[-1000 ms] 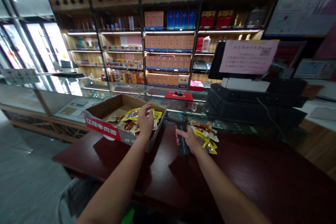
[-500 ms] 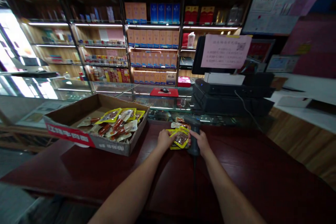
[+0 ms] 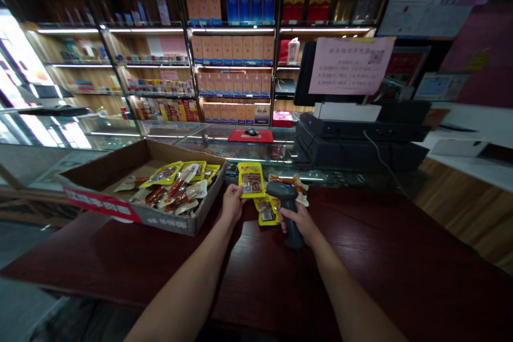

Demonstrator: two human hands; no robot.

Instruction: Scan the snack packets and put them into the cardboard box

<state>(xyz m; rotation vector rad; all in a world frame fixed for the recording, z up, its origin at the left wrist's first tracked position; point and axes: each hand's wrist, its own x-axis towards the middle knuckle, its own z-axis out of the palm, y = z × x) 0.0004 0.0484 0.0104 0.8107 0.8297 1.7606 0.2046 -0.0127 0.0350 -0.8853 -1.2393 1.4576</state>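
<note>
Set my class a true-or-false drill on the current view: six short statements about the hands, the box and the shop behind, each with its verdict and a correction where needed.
1. The left hand holds a yellow snack packet. True.
2. The cardboard box stands to the right of the barcode scanner. False: it stands to the left.
3. The right hand grips the barcode scanner. True.
4. The computer mouse lies inside the cardboard box. False: it lies on a red mat.
5. A pink notice covers part of the monitor. True.
6. The blue boxes stand on the bottom shelf. False: they stand on a high shelf.
</note>
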